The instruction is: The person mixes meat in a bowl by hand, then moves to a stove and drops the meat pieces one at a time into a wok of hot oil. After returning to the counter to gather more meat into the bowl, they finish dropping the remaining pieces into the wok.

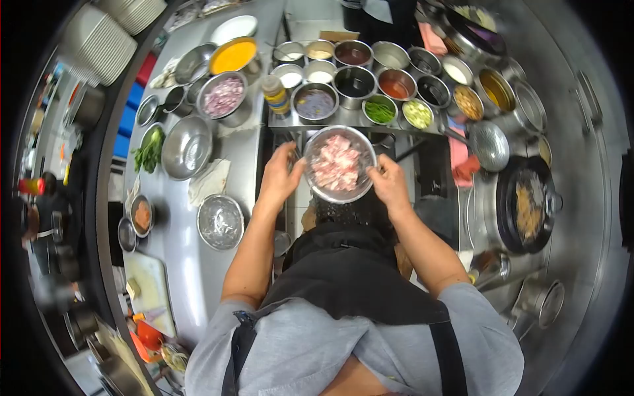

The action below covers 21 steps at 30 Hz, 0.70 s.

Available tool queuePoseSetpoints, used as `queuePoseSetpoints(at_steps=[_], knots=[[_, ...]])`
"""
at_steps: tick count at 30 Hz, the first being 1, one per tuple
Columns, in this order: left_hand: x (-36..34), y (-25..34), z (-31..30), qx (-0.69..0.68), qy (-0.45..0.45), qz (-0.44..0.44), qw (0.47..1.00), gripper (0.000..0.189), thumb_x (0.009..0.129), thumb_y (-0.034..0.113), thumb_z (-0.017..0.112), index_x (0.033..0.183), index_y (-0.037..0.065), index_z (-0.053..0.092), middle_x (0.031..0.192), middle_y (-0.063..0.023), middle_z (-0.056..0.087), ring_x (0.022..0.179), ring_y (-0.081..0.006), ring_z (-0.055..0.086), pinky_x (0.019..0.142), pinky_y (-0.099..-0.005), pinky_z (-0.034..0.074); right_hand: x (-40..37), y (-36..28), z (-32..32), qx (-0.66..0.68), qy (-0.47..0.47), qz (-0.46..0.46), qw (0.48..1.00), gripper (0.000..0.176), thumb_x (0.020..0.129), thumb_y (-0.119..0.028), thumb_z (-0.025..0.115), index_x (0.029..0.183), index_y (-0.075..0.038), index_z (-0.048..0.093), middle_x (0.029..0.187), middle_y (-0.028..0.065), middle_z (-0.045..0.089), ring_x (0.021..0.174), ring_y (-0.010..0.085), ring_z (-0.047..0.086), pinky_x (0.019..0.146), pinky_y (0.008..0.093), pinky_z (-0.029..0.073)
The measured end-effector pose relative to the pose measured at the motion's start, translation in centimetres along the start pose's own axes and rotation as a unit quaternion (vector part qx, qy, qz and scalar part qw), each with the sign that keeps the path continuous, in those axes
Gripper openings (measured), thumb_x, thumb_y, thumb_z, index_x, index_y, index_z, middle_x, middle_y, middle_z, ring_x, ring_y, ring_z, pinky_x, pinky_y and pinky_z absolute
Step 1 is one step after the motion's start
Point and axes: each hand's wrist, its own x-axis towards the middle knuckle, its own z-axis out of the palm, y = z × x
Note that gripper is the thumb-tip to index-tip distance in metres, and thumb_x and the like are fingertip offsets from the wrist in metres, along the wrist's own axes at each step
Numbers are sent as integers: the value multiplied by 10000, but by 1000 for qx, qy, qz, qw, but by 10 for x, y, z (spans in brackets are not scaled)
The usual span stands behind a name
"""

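A round metal bowl (365,146) of raw, pale pink meat pieces (337,163) is held up in front of my apron. My right hand (388,179) pinches the bowl's right rim between thumb and fingers. On the other side, my left hand (284,173) has its thumb and fingers apart, with the thumb close to the left rim; whether it touches is hard to see. Beyond the bowl are a pot of chopped green herbs (380,110) and a pot of diced pale green vegetable (418,113).
Pots of sauces and seasonings line the shelf ahead, beside a yellow-labelled bottle (275,94). The left steel counter (188,264) carries a used bowl (220,222), chopped onion (223,96) and a cutting board (150,290). At right stand a black pan (505,224) and a strainer ladle (489,146).
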Motion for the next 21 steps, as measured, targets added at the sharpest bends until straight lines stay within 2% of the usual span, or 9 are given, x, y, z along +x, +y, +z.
queuePoseSetpoints(at_steps=[1,3,5,8,11,14,18,20,21], knots=[[9,22,11,31,5,78,996,482,802,145,674,1230,-2,507,1196,-226,569,1071,-355,586,833,-378,517,-2,3,-14,-33,24,7,999,220,749,-149,616,692,14,480,546,106,434,515,155,419,499,336,354],[22,58,33,71,-142,158,975,600,756,191,714,1271,-15,486,1274,-246,506,1134,-398,534,933,-406,462,-7,3,-33,-31,66,25,997,241,741,-146,610,668,14,447,544,131,426,503,181,411,494,354,349],[31,81,70,63,-225,122,965,938,644,251,794,1390,-48,310,1269,-317,480,1216,-432,444,1019,-425,378,-10,3,-47,-10,72,36,997,241,745,-149,600,668,17,444,540,141,428,497,195,404,495,370,352],[38,102,105,100,-161,186,964,935,628,269,790,1388,3,315,1248,-261,518,1146,-407,520,960,-399,438,-13,-17,-54,-7,103,20,994,227,750,-149,584,680,24,455,542,147,431,499,196,404,495,374,352],[41,119,112,-22,-212,86,973,759,635,230,780,1303,66,459,1145,-222,598,1066,-377,581,898,-398,472,-9,-18,-64,-10,103,28,994,210,751,-157,587,720,31,498,575,174,482,509,243,472,518,382,383],[65,110,120,38,-131,166,977,368,689,140,715,1046,109,628,946,-147,646,894,-357,624,782,-442,492,1,0,-70,-76,99,13,992,222,743,-180,568,768,37,532,654,231,543,626,364,566,598,426,431],[79,119,100,85,-108,233,963,389,711,69,671,1096,102,622,925,-145,638,958,-342,607,830,-416,484,10,31,-69,-68,110,80,988,202,702,-154,583,756,40,562,648,163,570,599,236,568,586,376,436],[74,125,89,-27,-265,220,939,443,711,52,669,1148,95,612,1005,-147,644,1055,-348,578,893,-398,469,12,34,-66,-64,115,81,988,200,697,-152,587,742,40,556,637,153,563,594,224,560,577,372,432],[77,130,78,-24,-263,221,939,443,711,52,669,1148,95,612,1005,-147,644,1055,-348,578,893,-398,469,15,32,-65,-60,124,82,987,198,692,-150,590,729,41,551,627,143,557,588,213,553,568,368,429]])
